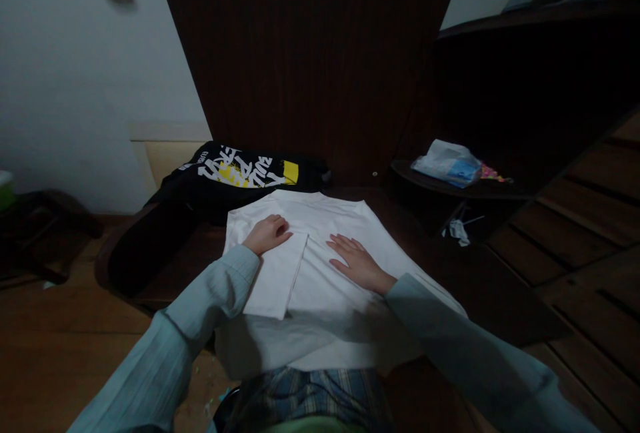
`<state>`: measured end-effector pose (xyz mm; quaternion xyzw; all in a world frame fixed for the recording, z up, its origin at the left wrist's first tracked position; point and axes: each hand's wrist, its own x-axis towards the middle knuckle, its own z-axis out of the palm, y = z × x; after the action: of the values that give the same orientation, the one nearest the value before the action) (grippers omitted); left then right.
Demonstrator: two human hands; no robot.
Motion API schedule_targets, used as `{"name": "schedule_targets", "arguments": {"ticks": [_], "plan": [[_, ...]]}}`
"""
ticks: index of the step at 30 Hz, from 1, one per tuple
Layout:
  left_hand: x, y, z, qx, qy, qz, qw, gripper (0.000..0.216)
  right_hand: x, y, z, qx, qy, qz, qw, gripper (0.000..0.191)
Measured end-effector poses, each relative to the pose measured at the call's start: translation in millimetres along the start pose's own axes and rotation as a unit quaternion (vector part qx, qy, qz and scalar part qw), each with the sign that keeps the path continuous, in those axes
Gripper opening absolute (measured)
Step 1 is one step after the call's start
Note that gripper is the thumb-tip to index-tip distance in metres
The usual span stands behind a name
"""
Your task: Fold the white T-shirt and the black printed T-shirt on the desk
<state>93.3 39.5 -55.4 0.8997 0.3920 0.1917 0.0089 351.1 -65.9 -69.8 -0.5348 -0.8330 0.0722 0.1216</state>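
Observation:
A white long-sleeved shirt (320, 339) lies spread on the dark wooden seat in front of me, its near end hanging toward my lap. One sleeve (280, 279) is folded over onto the body, its cuff pointing at me. My left hand (267, 233) rests at the top of that folded sleeve, fingers curled in on the cloth; their tips are partly hidden. To its right, my right hand (357, 264) lies flat on the shirt with fingers stretched out and a little apart. Small wrinkles run through the fabric between the hands.
Behind the shirt lies a black garment (240, 169) with white and yellow print. A dark armrest (120, 246) borders the left. On a low shelf (520, 186) at right sits a white-and-blue plastic packet (447, 165). A tall dark wooden panel (310, 53) rises behind.

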Motion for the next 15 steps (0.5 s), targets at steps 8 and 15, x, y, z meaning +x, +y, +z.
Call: {"name": "schedule_targets", "arguments": {"ticks": [8, 15], "plan": [[-6, 6, -1, 0.017, -0.005, 0.003, 1.000, 0.022, -2, -3, 0, 0.000, 0.003, 0.005, 1.000, 0.048], [-11, 5, 1, -0.007, 0.005, 0.025, 1.000, 0.023, -11, -9, 4, -0.009, 0.002, 0.024, 1.000, 0.047]]}}
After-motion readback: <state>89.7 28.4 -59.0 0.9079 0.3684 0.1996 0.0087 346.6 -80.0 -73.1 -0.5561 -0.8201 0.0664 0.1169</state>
